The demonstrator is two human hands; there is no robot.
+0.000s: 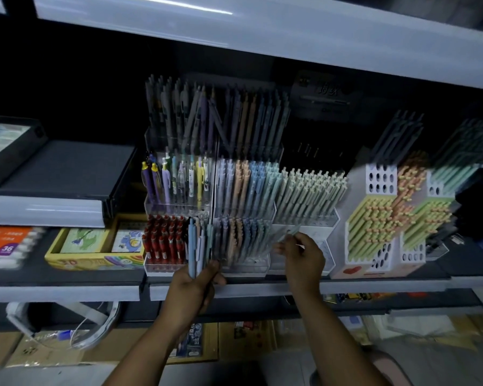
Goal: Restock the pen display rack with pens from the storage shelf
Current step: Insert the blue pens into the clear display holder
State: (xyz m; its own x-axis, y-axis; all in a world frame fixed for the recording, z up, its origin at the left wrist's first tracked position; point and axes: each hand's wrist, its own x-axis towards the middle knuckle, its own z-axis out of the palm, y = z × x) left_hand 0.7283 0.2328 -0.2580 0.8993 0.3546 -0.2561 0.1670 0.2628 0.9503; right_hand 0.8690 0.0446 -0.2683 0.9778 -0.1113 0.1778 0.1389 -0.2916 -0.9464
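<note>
Pen bundle [196,246] is gripped by left hand [195,285]; single pen [289,234], pinched by right hand [301,260], is best seated upright in acrylic rack [248,268].

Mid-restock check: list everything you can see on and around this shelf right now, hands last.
clear rack: one, transparent, tiered, shelf centre
red pens: many, red, rack's bottom-left compartment
pastel pens: many, lilac, peach, blue and green, rack's middle and bottom tiers
dark pens: many, in shadow, rack's top tier
pale green pens: many, in the white holder right of the rack
honeycomb holders: a few, white, far right, with yellow-green and peach pens
yellow box: one, lower shelf, left
orange box: one, marked 36, far left
cardboard boxes: several, brown, below the shelf
left hand: grips pen bundle, pastel, before the rack
right hand: pinches single pen, pale, blurred
</note>
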